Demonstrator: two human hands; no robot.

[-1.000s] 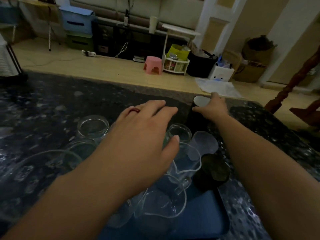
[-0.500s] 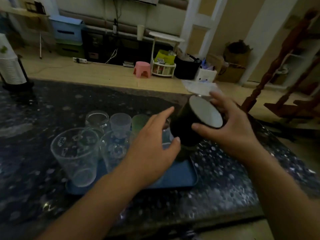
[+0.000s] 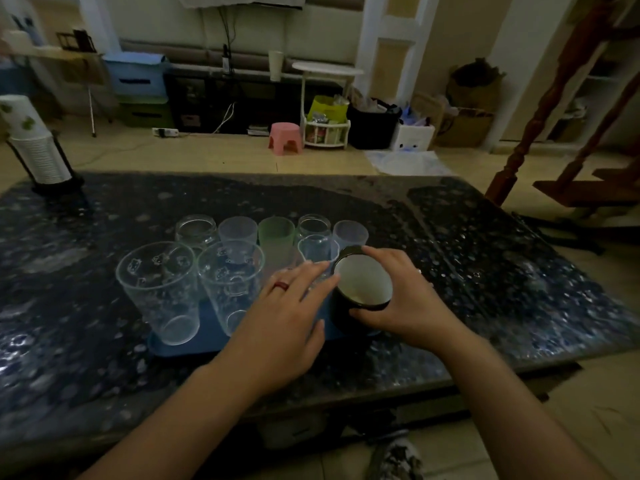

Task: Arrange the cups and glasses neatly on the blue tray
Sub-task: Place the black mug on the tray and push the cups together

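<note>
The right hand [image 3: 398,296] grips the black mug [image 3: 360,289] at the tray's [image 3: 187,346] right end; the left hand [image 3: 287,320] hovers open beside it.

Dark speckled stone table [image 3: 485,271]. Stack of white paper cups [image 3: 33,147] at far-left corner. Pink stool [image 3: 284,137] on floor beyond.
</note>
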